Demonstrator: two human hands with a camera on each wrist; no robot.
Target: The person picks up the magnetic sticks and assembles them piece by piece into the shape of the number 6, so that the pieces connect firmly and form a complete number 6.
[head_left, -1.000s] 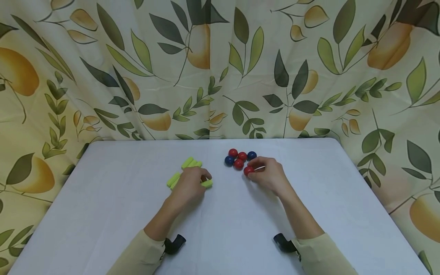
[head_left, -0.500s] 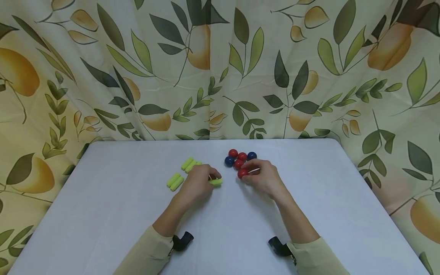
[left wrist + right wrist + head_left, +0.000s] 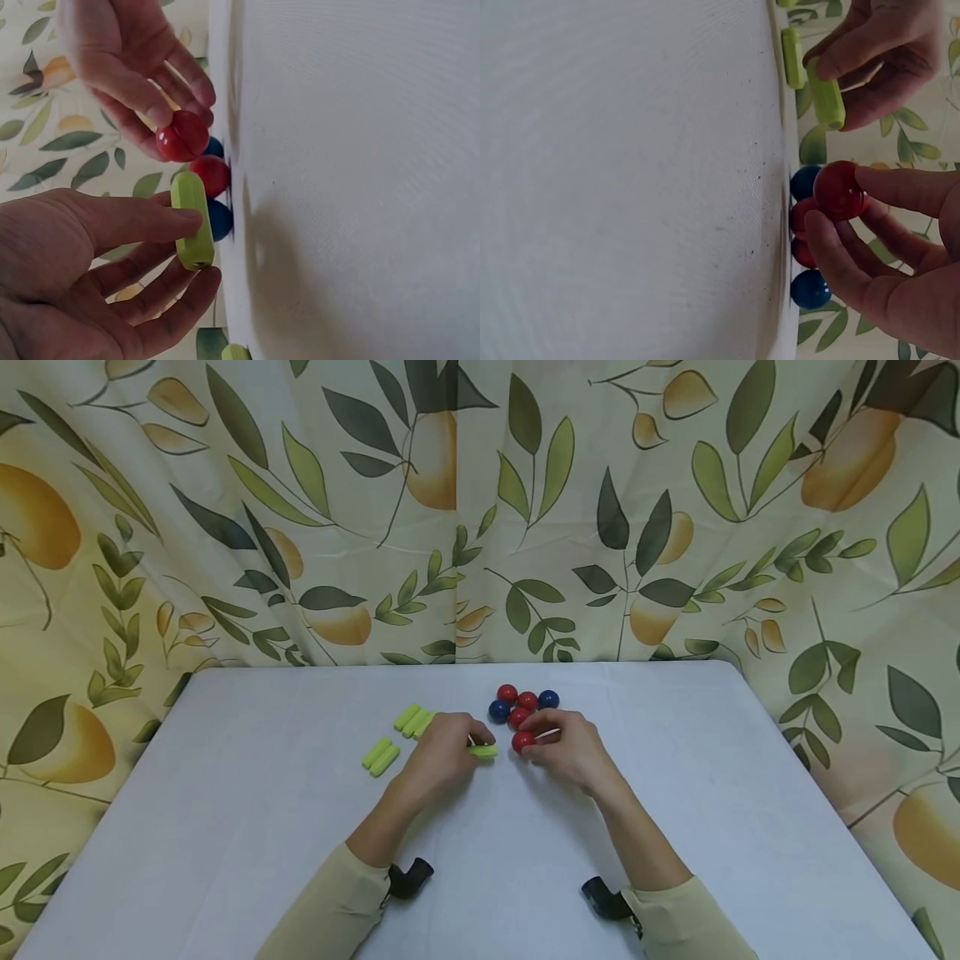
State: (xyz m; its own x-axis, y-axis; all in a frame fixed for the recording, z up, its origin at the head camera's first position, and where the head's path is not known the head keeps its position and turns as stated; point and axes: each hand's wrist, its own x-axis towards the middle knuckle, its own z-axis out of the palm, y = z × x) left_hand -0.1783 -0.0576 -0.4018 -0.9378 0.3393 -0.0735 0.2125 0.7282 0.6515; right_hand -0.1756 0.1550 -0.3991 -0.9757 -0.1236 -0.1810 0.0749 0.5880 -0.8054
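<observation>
1. A person's left hand pinches a short green piece above a white table, the thumb laid across one long face and other fingers behind it.
2. Opposite, the right hand grips a glossy red ball between thumb and fingertips, the ball raised off the tabletop in both wrist views.
3. The two hands face each other near the middle of the table but do not touch; a narrow gap separates the green piece from the red ball.
4. Just beyond the right hand, five more balls sit bunched on the table: three red, among them the farthest red one, and two blue, one at the left and one at the right.
5. To the left of the left hand, a pair of green pieces lies side by side. Farther back rests another green group, partly hidden by the hand, its full count impossible to tell.
6. Pale sleeves cover both forearms, and a black device juts inward at each wrist.
7. Behind the table hangs a cloth printed with leaves and orange fruit.
</observation>
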